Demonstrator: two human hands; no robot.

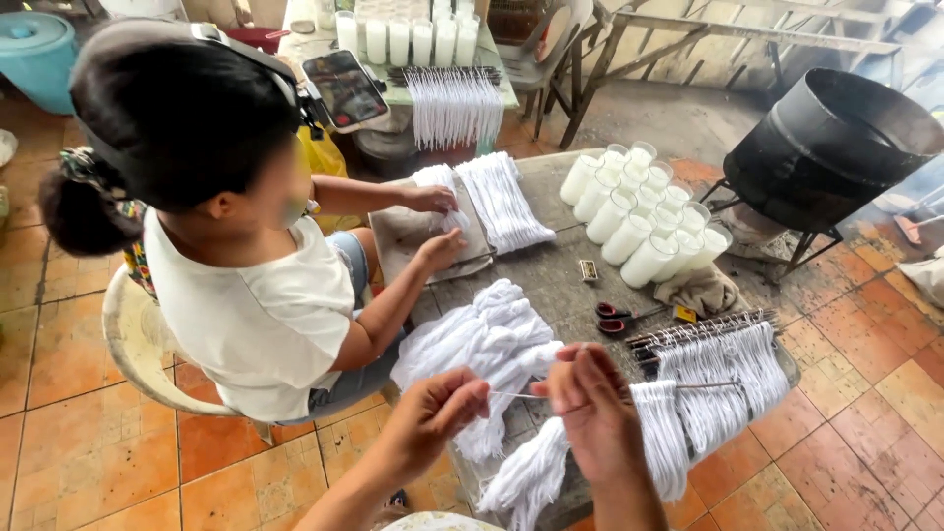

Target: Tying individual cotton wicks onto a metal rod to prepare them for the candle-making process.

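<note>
left hand (433, 408) and right hand (590, 413), fingers pinched together on a thin metal rod (629, 389) threaded with white string loops (678, 433) above the table (551, 265) – light, limp, likely easily tangled, best gripped by the rod. open floor right; seated co-worker (246, 246) close left.

Candle workshop — wax-filled glasses (639, 211), wick bundles (497, 339), black melting drum (836, 138).
</note>
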